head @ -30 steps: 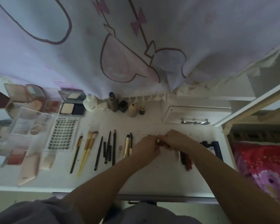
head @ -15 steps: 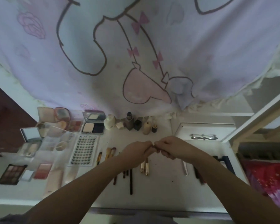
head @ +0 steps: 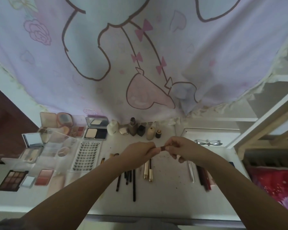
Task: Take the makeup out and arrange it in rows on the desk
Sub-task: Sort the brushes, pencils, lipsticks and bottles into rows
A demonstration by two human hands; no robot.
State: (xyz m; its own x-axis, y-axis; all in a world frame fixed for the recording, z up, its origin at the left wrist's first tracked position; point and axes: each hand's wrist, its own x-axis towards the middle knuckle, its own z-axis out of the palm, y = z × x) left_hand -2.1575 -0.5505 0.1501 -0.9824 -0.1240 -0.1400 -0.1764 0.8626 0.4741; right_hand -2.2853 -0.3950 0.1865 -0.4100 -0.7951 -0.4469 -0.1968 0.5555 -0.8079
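Observation:
My left hand (head: pixel 140 151) and my right hand (head: pixel 181 149) meet above the middle of the white desk (head: pixel 170 193). Together they pinch a short brown pencil-like stick (head: pixel 162 148), one hand on each end. Below them lie dark pencils and brushes (head: pixel 130 178) and two gold tubes (head: pixel 148 170) in a row. Further pencils (head: pixel 202 177) lie to the right. Small bottles (head: pixel 140 129) stand along the back edge. Compacts and palettes (head: pixel 95 132) and a lash card (head: pixel 87 155) fill the left side.
A clear plastic organiser (head: pixel 56 146) sits among the palettes at left. A pastel cartoon curtain (head: pixel 140 55) hangs over the desk's back. A white drawer box with a bow handle (head: pixel 208 142) stands at back right. A red bedspread (head: pixel 273 185) lies past the right edge.
The view has tilted upward. Both hands have risen off the desk and drawn slightly apart, so the brown stick now shows between them.

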